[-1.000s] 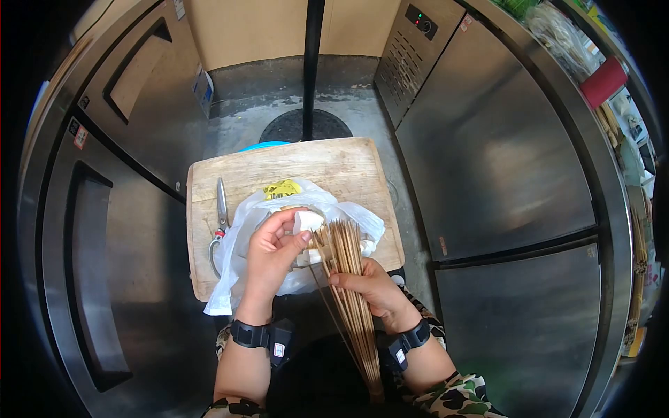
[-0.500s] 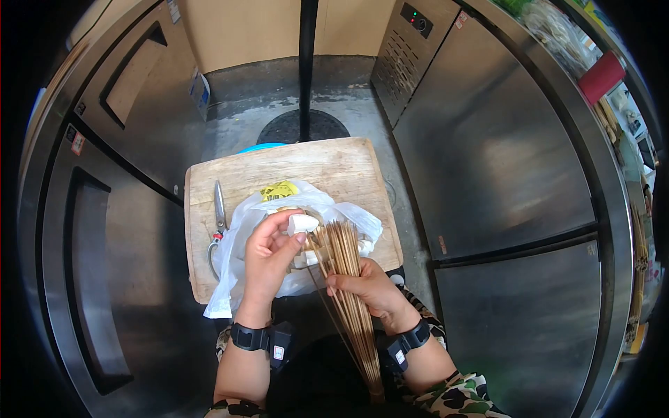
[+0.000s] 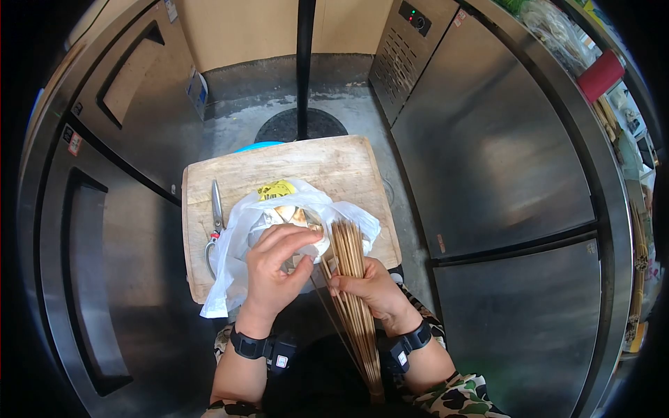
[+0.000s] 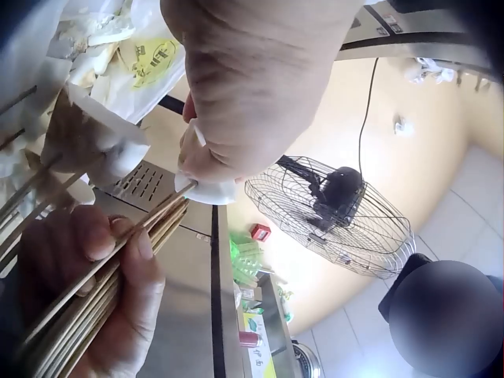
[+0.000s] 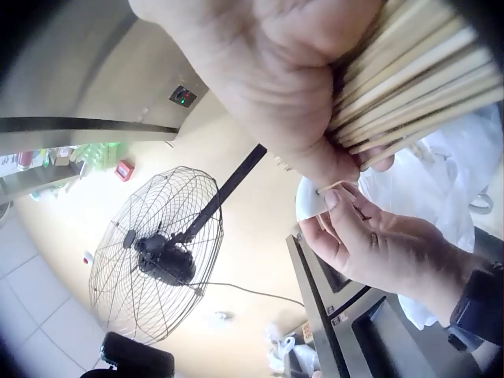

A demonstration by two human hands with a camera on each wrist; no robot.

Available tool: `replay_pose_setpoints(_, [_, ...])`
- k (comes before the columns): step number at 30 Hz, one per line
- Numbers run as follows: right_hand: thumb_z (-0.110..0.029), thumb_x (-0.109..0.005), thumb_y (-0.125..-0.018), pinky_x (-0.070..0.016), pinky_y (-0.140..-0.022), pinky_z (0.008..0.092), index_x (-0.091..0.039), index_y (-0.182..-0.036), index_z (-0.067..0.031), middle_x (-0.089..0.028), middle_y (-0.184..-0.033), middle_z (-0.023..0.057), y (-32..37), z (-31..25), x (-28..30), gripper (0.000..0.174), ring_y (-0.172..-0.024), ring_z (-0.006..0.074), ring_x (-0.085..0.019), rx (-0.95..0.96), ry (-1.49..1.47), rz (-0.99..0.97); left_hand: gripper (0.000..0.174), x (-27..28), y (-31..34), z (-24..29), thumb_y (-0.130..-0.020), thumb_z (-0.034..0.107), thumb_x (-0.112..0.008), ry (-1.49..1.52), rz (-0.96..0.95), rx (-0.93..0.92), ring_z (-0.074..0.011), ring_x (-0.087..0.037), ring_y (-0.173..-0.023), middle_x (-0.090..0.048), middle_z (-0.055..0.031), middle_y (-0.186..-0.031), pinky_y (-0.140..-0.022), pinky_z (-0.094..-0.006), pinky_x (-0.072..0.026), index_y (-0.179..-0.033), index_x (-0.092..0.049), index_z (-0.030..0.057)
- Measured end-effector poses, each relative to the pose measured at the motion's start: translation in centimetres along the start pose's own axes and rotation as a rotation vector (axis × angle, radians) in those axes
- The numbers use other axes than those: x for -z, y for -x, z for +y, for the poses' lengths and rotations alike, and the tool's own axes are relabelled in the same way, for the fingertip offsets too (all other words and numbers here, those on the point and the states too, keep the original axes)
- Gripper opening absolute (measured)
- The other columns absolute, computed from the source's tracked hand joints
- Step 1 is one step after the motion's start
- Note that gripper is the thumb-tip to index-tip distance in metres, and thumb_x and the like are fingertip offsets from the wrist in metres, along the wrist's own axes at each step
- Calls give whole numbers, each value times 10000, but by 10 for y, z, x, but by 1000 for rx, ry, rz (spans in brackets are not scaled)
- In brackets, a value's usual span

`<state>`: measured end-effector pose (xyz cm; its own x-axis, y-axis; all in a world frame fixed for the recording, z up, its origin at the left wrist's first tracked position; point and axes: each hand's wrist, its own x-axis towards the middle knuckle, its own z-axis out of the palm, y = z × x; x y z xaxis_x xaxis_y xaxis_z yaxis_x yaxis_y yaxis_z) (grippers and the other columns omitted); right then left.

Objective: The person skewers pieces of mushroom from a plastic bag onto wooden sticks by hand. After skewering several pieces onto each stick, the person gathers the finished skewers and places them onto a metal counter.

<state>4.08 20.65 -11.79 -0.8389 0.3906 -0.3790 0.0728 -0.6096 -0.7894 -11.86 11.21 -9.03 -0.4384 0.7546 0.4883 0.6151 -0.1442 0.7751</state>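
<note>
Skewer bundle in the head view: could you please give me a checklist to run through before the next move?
1. The right hand grips the skewer bundle: ok.
2. The left hand pinches the white piece: ok.
3. A skewer tip meets the white piece: ok, left wrist view.
4. Fingers clear of that tip: cannot tell.
5. The plastic bag sits on the cutting board: ok.
6. The scissors lie apart from both hands: ok.
</note>
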Motion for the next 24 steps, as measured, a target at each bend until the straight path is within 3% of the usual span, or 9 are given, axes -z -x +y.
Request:
replay_pose_setpoints(5, [-31, -650, -808, -457, -631, 203, -627, -868, -26, -624, -738, 17, 1, -2, 4, 64, -671, 77, -581, 14, 10, 38, 304, -6, 5, -2, -640, -11, -679, -54, -148, -82, -255, -616, -858, -655, -86, -887, -831, -346, -474, -932, -667, 72])
replay_pose_setpoints(8, [-44, -646, -814, -454, -626, 199, -626, -861, -26, -625, -736, 19, 3, -5, 7, 55, -664, 73, -578, 1, 48, 44, 323, -3, 4, 3, -650, 5, -690, 9, -106, -39, -259, -616, -840, -651, -81, -883, -851, -354, -467, -964, -651, 70])
replay_pose_setpoints(9, [-48, -630, -825, -452, -623, 200, -622, -864, -26, -624, -742, 24, 4, -7, 7, 45, -670, 78, -578, -12, 32, 57, 270, -2, 4, 3, -685, 27, -686, 60, -30, 15, -271, -613, -823, -642, -88, -869, -816, -367, -480, -949, -631, 54])
replay_pose_setpoints(12, [-42, -621, -829, -453, -624, 205, -618, -871, -27, -625, -754, 29, 7, -10, 11, 44, -684, 87, -583, 1, 8, 22, 255, 7, 13, -32, -696, 70, -708, 92, 143, 449, -281, -622, -798, -649, -111, -860, -768, -378, -492, -928, -607, 40])
replay_pose_setpoints(15, [-44, -620, -832, -454, -623, 214, -617, -875, -28, -627, -762, 36, 8, -9, 12, 46, -686, 96, -584, 11, -4, 18, 215, 15, 34, -74, -719, 95, -698, -547, -215, 433, -317, -623, -800, -650, -128, -846, -710, -395, -493, -903, -599, 45])
replay_pose_setpoints(19, [-49, -621, -832, -452, -618, 218, -615, -877, -31, -627, -762, 37, 8, -8, 15, 48, -680, 97, -581, 2, 20, 32, 254, 12, 39, -61, -704, 135, -699, -576, -577, 476, -318, -626, -812, -657, -110, -825, -690, -410, -489, -938, -625, 71])
replay_pose_setpoints(24, [-53, -614, -808, -449, -613, 224, -619, -873, -32, -630, -753, 47, 11, -12, 15, 69, -677, 106, -583, 20, 16, 42, 306, 17, 38, -43, -661, 209, -725, -640, -721, 485, -291, -635, -789, -663, -75, -822, -675, -392, -491, -936, -631, 110])
